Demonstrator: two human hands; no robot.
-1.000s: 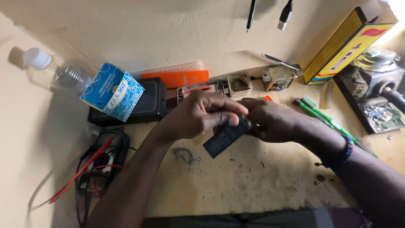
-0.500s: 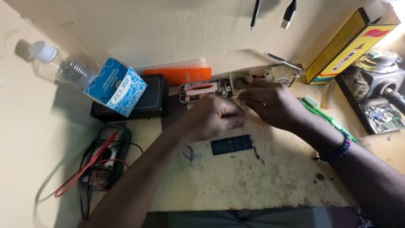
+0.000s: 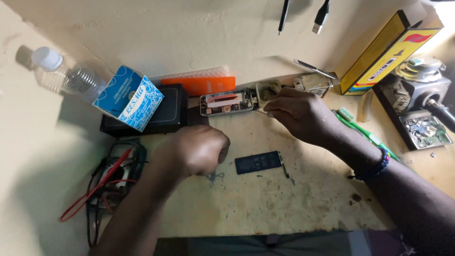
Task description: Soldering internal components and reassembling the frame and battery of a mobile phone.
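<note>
A black phone battery (image 3: 258, 162) lies flat on the worn bench top (image 3: 284, 204), with neither hand touching it. My left hand (image 3: 199, 149) rests just left of it with fingers curled and nothing visible in them, above a small tangle of thin wire (image 3: 214, 178). My right hand (image 3: 298, 114) reaches toward the back, fingers pinched on a thin pale tool whose tip points at an opened phone body (image 3: 226, 102). A small dirty pot (image 3: 268, 90) stands right behind those fingers.
A blue tissue box (image 3: 128, 97) sits on a black case (image 3: 161, 118), with a water bottle (image 3: 61, 76) to the left. A multimeter with red leads (image 3: 116, 175) lies at the front left. An orange tray (image 3: 204, 84), a yellow box (image 3: 388, 52), a green toothbrush (image 3: 365, 132) and a circuit board (image 3: 424, 130) are nearby.
Both hands held the battery a second ago. It now lies on the bench, my right hand has moved back to the phone body, and my left hand has drawn away to the left.
</note>
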